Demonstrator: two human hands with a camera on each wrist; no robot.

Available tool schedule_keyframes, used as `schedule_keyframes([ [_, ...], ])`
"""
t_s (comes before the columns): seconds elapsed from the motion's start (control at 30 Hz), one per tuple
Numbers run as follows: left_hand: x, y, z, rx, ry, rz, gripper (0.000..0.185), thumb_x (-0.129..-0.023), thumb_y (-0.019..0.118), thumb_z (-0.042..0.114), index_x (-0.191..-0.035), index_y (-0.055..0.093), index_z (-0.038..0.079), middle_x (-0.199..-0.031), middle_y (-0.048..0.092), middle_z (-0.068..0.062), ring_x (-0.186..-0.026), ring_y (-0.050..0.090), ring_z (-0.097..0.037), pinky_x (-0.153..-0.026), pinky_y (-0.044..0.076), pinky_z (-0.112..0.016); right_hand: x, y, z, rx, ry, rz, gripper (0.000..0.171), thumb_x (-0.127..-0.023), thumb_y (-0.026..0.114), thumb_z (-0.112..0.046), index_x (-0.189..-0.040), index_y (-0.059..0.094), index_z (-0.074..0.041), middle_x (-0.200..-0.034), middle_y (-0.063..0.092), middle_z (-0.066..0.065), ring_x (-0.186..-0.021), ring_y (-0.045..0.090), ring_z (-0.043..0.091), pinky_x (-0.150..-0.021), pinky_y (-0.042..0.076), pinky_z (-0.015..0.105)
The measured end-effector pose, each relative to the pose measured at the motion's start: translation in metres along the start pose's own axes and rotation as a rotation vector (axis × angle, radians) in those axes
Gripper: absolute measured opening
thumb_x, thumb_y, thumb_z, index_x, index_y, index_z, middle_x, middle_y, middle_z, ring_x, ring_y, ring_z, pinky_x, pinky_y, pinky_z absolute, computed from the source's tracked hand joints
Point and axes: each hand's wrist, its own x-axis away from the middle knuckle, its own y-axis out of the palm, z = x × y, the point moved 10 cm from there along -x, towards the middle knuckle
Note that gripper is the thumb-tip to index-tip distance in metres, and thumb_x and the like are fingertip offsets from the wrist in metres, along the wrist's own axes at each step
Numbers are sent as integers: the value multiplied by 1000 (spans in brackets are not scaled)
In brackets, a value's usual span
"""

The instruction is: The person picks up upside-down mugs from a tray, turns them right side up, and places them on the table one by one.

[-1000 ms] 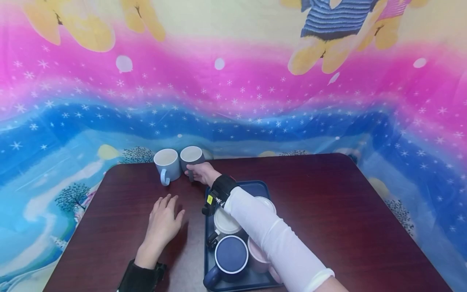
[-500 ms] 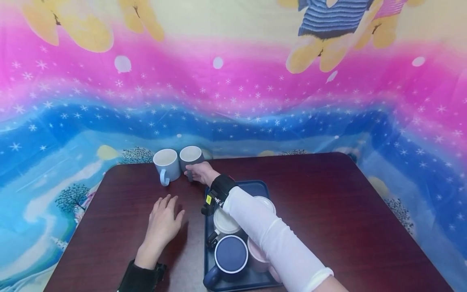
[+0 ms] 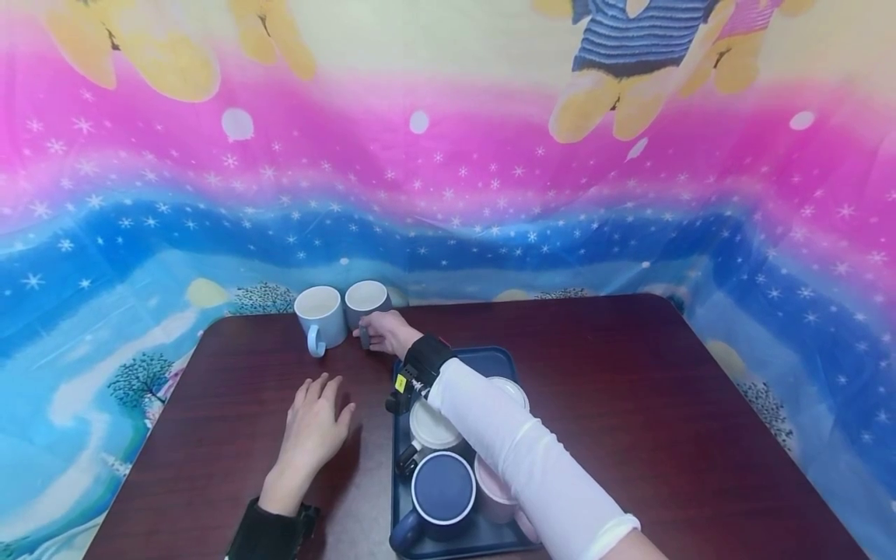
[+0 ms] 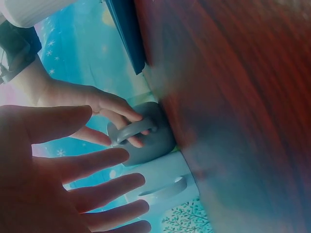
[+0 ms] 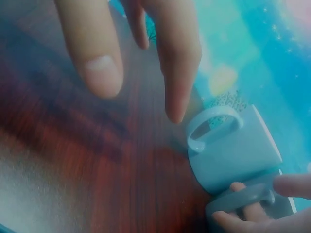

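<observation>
My right hand (image 3: 381, 334) reaches to the far left of the table and grips the handle of a grey mug (image 3: 367, 298). In the left wrist view its fingers curl through that handle on the grey mug (image 4: 148, 141). A light blue mug (image 3: 320, 311) stands right beside it on the left, handle facing me, and shows close up as the light blue mug (image 5: 233, 150). My left hand (image 3: 315, 424) lies flat on the tabletop with straight, spread fingers and holds nothing.
A dark blue tray (image 3: 490, 359) sits at the table's near middle under my right forearm. It holds a navy mug (image 3: 442, 490), a white mug (image 3: 432, 426) and a pink mug (image 3: 492, 488). A colourful curtain hangs behind the dark wooden table (image 3: 630, 389).
</observation>
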Motion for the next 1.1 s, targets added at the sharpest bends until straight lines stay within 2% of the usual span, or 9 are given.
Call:
schedule_keyframes([
  [0.3, -4, -1, 2, 1, 4, -8, 52, -91, 59, 23, -134, 47, -5, -143, 38, -31, -134, 27, -49, -103, 28, -67, 2, -6, 3, -47, 31, 58, 47, -90, 60, -10, -133, 47, 4, -132, 52, 26, -124, 51, 35, -103, 43, 47],
  [0.57, -11, -5, 5, 20, 3, 1, 53, -92, 58, 23, -135, 45, -4, -144, 36, -30, -135, 26, -49, -103, 27, -67, 10, -3, -4, 44, 26, 52, 58, -88, 63, -15, -138, 39, 1, -130, 51, 26, -122, 51, 36, -100, 45, 46],
  [0.7, -13, -6, 7, 28, 4, 5, 54, -91, 59, 23, -135, 45, -4, -144, 36, -30, -135, 26, -49, -103, 27, -68, 16, -3, -8, 73, 30, 49, 62, -89, 63, -18, -141, 35, 1, -134, 45, 29, -124, 48, 39, -100, 45, 47],
  [0.97, -16, -8, 8, 38, 3, 3, 54, -92, 59, 23, -136, 44, -4, -144, 35, -30, -136, 25, -49, -104, 26, -67, 35, 3, -19, 119, 47, -49, 70, -92, 60, -22, -147, 23, -1, -144, 33, 32, -132, 38, 45, -105, 40, 49],
  [1.1, -21, -7, 9, 42, -4, -10, 54, -92, 58, 23, -137, 43, -4, -145, 33, -30, -137, 23, -49, -105, 24, -68, 48, 2, -30, 154, 14, -106, 70, -92, 60, -23, -148, 23, -3, -147, 31, 29, -134, 36, 44, -107, 37, 51],
])
